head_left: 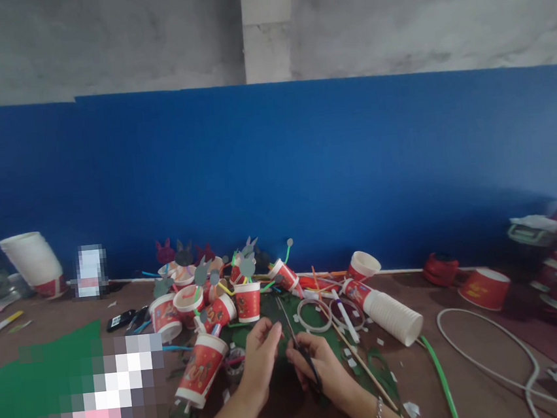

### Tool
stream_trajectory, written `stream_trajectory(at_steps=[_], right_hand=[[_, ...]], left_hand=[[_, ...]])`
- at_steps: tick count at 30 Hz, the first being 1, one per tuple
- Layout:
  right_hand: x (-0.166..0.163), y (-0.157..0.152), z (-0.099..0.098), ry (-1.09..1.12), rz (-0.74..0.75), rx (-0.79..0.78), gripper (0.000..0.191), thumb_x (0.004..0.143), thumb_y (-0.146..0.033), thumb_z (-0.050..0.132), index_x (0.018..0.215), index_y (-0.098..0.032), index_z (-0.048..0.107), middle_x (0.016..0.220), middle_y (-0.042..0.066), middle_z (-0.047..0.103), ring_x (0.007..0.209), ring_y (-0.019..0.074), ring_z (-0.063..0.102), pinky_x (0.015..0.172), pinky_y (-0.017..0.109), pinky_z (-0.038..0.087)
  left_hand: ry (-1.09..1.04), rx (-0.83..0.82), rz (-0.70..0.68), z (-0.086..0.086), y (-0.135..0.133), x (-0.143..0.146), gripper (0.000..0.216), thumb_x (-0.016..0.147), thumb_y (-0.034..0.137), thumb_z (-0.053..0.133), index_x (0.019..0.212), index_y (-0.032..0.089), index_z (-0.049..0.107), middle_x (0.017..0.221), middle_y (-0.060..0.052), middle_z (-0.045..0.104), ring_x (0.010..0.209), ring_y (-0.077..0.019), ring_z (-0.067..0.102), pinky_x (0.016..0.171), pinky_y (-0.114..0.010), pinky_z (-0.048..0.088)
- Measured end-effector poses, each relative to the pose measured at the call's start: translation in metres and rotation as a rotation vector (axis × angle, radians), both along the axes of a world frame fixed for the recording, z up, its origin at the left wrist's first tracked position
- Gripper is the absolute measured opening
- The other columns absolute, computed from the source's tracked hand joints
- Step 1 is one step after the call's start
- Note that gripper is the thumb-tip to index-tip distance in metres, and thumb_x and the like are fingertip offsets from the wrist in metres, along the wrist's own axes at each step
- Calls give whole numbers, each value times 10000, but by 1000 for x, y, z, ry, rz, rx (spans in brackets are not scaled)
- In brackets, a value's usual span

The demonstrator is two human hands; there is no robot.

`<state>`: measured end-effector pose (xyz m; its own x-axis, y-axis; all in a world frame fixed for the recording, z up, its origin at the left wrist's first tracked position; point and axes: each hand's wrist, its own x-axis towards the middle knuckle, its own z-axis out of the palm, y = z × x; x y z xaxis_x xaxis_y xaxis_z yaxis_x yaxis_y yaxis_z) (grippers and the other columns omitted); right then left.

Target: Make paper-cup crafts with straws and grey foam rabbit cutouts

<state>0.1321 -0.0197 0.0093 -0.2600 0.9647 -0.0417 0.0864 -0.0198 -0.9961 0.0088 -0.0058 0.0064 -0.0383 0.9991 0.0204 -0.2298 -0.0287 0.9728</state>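
Observation:
My right hand (318, 366) is closed round the dark handles of a pair of scissors (289, 323), whose blades point up and away from me. Just to its left, my left hand (262, 355) has its thumb and fingers drawn together. What it pinches, if anything, I cannot make out against the dark area between the hands. Beside the left wrist lies a tilted red paper cup (203, 370). Beyond it stands an upright red cup (249, 302) with a grey animal-head cutout above it. Green paper scraps (311, 314) lie past the right hand.
More decorated cups (165, 317) crowd the left. On the right are stacked cups (392, 315), tape rolls (314, 315), a marker (345, 317), a wooden stick (368, 371), a green pipe cleaner (441, 380) and a white cable (486, 317). Green sheet (44, 383) lies left; a blue wall (275, 170) stands behind.

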Motion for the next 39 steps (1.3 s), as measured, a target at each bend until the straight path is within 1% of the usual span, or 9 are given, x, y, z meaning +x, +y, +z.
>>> stream_trajectory(at_steps=[5, 8, 13, 16, 19, 22, 29, 34, 39], right_hand=[[0, 1, -2, 11, -2, 16, 407, 648, -543, 663, 687, -173, 497, 388, -87, 445, 318, 60, 379, 344, 173, 301], [0, 0, -2, -7, 1, 34, 412, 640, -545, 671, 692, -173, 501, 393, -84, 451, 326, 63, 388, 351, 174, 296], [0, -2, -1, -6, -5, 4, 412, 650, -555, 656, 700, -177, 499, 395, -80, 462, 325, 68, 389, 350, 176, 304], [2, -1, -2, 12, 16, -2, 405, 652, -546, 659, 702, -179, 496, 402, -75, 478, 339, 69, 406, 357, 171, 300], [3, 0, -1, 15, 24, 1, 405, 648, -543, 665, 692, -179, 493, 395, -80, 468, 328, 60, 383, 353, 169, 297], [4, 0, 1, 7, 23, 6, 412, 638, -547, 671, 679, -176, 497, 385, -85, 451, 314, 55, 361, 340, 170, 289], [1, -2, 6, 13, 5, -10, 422, 621, -552, 679, 664, -174, 498, 389, -83, 445, 321, 58, 376, 337, 172, 308], [2, -1, 5, 9, 16, -10, 417, 633, -554, 667, 665, -177, 492, 379, -83, 450, 309, 57, 369, 332, 169, 297], [3, -2, 2, 36, 58, -13, 400, 651, -528, 668, 713, -167, 506, 412, -72, 487, 333, 59, 400, 345, 162, 304]], left_hand=[[-18, 1, 32, 2, -2, 1, 423, 666, 570, 639, 605, 190, 464, 441, 111, 292, 400, -55, 219, 407, -201, 151], [-29, -11, 5, 4, -4, 2, 417, 649, 552, 660, 595, 191, 459, 446, 108, 297, 406, -55, 218, 408, -202, 152], [-30, 0, -2, 6, -4, 2, 403, 629, 484, 685, 556, 190, 418, 498, 93, 346, 446, -61, 247, 432, -201, 176], [-24, 0, -38, 6, -3, 1, 372, 640, 457, 676, 561, 187, 432, 500, 93, 339, 456, -65, 254, 446, -200, 188], [-15, 3, -61, 4, -3, -1, 352, 655, 444, 669, 575, 185, 443, 495, 97, 323, 451, -63, 233, 443, -200, 177], [-18, -1, -46, 3, -2, -1, 356, 668, 436, 664, 579, 189, 423, 489, 103, 310, 439, -57, 204, 434, -199, 161], [-61, -18, -10, 4, -2, 0, 383, 649, 478, 677, 592, 192, 429, 475, 109, 323, 415, -49, 210, 419, -195, 156], [-36, -4, -17, 1, -2, 0, 379, 679, 502, 646, 598, 186, 452, 456, 106, 316, 406, -50, 223, 408, -195, 158], [-37, 7, 9, -5, 2, -1, 361, 702, 480, 630, 611, 181, 450, 497, 93, 342, 432, -50, 247, 410, -183, 162]])
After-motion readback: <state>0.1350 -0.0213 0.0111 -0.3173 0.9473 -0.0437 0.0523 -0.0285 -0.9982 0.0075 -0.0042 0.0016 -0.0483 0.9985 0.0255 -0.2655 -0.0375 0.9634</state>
